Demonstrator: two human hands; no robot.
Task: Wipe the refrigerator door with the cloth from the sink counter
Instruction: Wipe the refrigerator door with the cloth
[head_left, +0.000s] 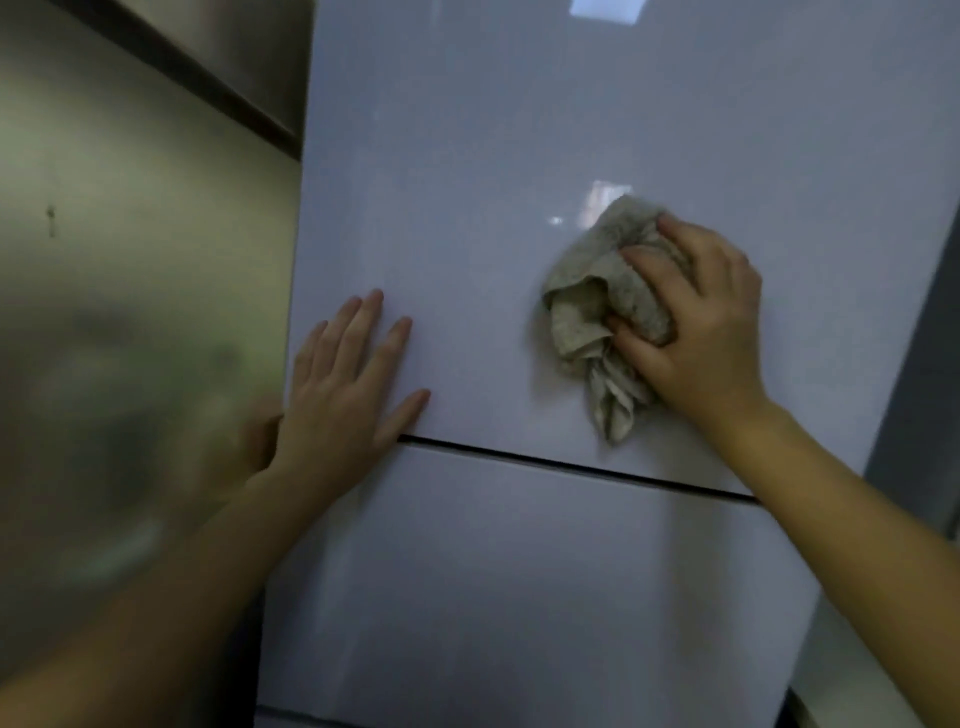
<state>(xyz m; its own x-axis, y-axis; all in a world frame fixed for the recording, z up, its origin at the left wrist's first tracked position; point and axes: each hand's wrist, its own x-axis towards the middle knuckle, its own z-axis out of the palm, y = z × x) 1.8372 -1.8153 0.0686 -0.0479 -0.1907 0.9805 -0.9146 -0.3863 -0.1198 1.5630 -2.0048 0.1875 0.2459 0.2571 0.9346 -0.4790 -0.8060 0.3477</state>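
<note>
Glossy white refrigerator door (519, 156) fills the view, steel panel (130, 260) to its left, dark seam (571, 465) splitting upper and lower door sections. Right hand (696, 322) presses the crumpled grey-beige cloth (597, 306) against the upper section, fingers curled into the bunch; cloth sticks out left of and below the fingers, tail hanging just above the seam. Left hand (345, 384) lies flat on the door's left edge, fingers spread, holding nothing.
</note>
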